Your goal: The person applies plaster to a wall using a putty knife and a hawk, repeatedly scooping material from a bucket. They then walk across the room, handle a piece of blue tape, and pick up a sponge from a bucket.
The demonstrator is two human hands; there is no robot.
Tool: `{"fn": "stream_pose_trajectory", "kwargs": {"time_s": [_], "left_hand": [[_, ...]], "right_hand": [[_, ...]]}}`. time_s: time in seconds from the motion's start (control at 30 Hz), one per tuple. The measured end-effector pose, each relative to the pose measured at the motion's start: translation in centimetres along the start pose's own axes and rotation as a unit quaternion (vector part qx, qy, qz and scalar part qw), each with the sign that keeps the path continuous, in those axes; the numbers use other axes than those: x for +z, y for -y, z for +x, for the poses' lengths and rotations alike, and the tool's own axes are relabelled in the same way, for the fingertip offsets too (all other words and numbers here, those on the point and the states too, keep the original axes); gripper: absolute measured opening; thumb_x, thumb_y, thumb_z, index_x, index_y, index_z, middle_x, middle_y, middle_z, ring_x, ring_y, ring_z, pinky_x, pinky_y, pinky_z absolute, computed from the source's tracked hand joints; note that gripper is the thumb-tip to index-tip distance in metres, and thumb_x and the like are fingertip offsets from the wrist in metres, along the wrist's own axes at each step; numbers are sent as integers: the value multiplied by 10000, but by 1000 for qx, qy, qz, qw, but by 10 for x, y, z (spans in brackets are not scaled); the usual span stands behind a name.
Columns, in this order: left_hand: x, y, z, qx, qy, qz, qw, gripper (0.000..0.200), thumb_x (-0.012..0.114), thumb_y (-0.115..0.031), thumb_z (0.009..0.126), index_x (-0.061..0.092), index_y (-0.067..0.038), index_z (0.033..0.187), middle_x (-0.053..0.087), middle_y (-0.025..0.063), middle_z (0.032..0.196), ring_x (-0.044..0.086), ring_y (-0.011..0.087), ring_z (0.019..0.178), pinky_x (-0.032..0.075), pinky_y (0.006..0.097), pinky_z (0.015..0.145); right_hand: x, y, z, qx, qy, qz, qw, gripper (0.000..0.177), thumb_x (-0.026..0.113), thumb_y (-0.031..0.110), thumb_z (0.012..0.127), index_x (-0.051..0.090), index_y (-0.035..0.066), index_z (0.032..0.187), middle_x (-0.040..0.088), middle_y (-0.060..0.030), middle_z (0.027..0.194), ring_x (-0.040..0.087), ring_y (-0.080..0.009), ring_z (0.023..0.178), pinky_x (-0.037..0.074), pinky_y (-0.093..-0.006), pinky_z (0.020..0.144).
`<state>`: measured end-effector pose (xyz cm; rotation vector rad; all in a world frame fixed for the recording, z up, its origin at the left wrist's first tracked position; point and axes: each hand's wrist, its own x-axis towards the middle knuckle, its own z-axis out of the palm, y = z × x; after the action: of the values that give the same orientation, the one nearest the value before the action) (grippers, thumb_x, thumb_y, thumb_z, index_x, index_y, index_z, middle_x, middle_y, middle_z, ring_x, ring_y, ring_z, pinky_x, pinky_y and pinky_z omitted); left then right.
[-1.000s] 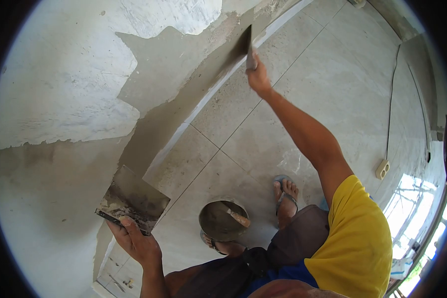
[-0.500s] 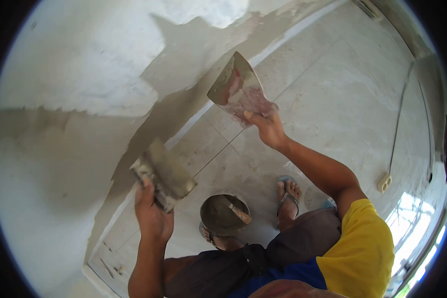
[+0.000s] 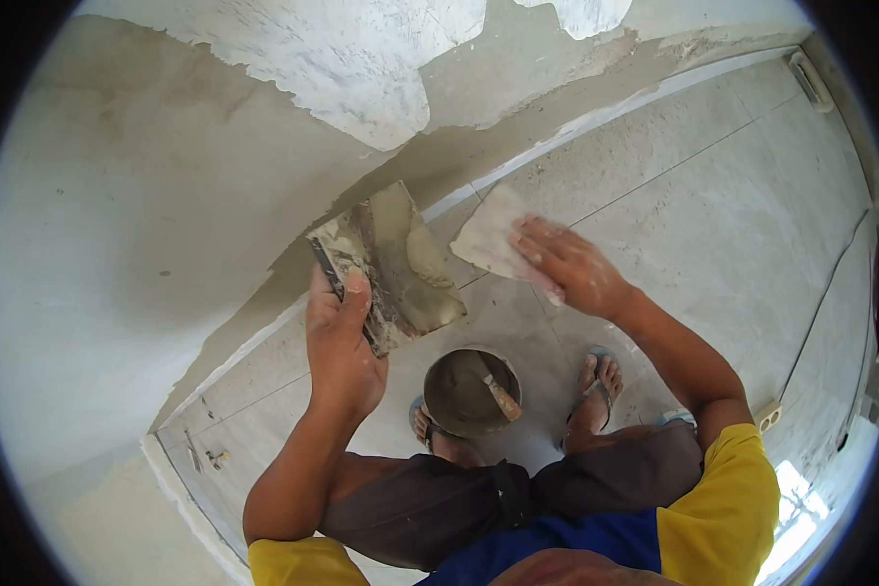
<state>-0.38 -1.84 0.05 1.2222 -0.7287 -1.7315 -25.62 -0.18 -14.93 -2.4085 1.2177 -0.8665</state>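
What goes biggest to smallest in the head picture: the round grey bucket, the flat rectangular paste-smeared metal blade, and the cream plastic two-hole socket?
1. Paste-smeared blade
2. Grey bucket
3. Cream socket

The blade may look bigger because it's nearer the camera.

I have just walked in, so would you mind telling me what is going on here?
A person is at the foot of a patchy wall. The left hand holds a rectangular blade carrying grey paste, and the right hand holds a pale, flat spreader just beside it, with a gap between the two. A bucket stands by the person's feet, with a handled tool in it. A darker band runs low along the wall.
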Motion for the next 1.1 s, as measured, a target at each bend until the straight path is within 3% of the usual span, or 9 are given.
{"fn": "stream_pose_trajectory", "kwargs": {"time_s": [0.07, 0.2, 0.27, 0.37, 0.47, 0.5, 0.57, 0.7, 1.1], "left_hand": [[-13, 4, 4, 157, -32, 320, 934, 354, 403, -176, 973, 384, -19, 1289, 534, 111, 1155, 534, 211, 1031, 409, 318, 902], [-1, 5, 0, 146, -1, 482, 864, 381, 413, -204, 969, 396, 33, 1267, 531, 137, 1127, 520, 216, 999, 383, 301, 896], [5, 7, -1, 275, -45, 566, 776, 409, 424, -215, 964, 392, 56, 1269, 521, 158, 1116, 505, 217, 1007, 387, 319, 894], [0, -2, -4, 346, -130, 415, 832, 479, 409, -213, 977, 271, 48, 1354, 499, 173, 1197, 504, 198, 1071, 403, 301, 921], [1, -6, -3, 394, -124, 292, 863, 540, 420, -225, 976, 186, 35, 1386, 490, 173, 1201, 503, 192, 1074, 427, 304, 910], [1, -8, -4, 407, -124, 262, 866, 568, 427, -228, 975, 148, 29, 1398, 487, 168, 1202, 501, 186, 1080, 437, 304, 904], [-12, -4, -4, 378, -137, 273, 874, 567, 429, -234, 976, 154, 27, 1398, 488, 158, 1202, 498, 178, 1092, 437, 298, 906], [-13, 0, 0, 322, -109, 295, 893, 575, 435, -243, 974, 155, 26, 1397, 480, 161, 1215, 498, 188, 1108, 440, 307, 911], [-10, 5, -3, 288, -112, 284, 908, 540, 423, -231, 975, 184, 14, 1392, 450, 173, 1259, 495, 210, 1129, 435, 324, 937]], "right_hand": [[-15, 7, 3, -5, -34, -9, 999, 553, 593, 179, 791, 446, 69, 1313, 430, -180, 1351, 431, -387, 1225, 377, -463, 975], [-31, 36, 18, -60, -18, -73, 995, 594, 604, 228, 774, 436, 182, 1342, 401, -107, 1395, 363, -338, 1292, 311, -537, 987], [-18, 37, 15, -43, -1, -80, 996, 590, 601, 240, 781, 433, 199, 1345, 379, -99, 1413, 337, -333, 1309, 290, -546, 995], [-5, 8, -4, -8, 10, -83, 996, 509, 572, 177, 847, 446, 179, 1341, 428, -101, 1380, 393, -328, 1274, 342, -484, 966], [3, -42, -33, 191, -171, 182, 949, 376, 459, 35, 887, 480, 20, 1262, 605, -140, 1104, 629, -250, 940, 497, -322, 752], [-6, -57, -38, 391, -161, 345, 838, 373, 496, 24, 859, 471, -16, 1230, 619, -132, 1031, 634, -217, 846, 513, -375, 757], [-15, -100, -49, 408, -331, 468, 710, 364, 476, 28, 847, 444, -29, 1205, 613, -141, 988, 629, -235, 805, 519, -380, 726], [-57, -181, -46, 457, -453, 506, 574, 331, 418, 82, 852, 429, -32, 1162, 574, -159, 1026, 619, -260, 804, 522, -401, 692], [-140, -234, 18, 466, -473, 437, 607, 157, 465, 101, 823, 517, -28, 895, 569, -129, 803, 589, -269, 707, 552, -433, 648]]}}
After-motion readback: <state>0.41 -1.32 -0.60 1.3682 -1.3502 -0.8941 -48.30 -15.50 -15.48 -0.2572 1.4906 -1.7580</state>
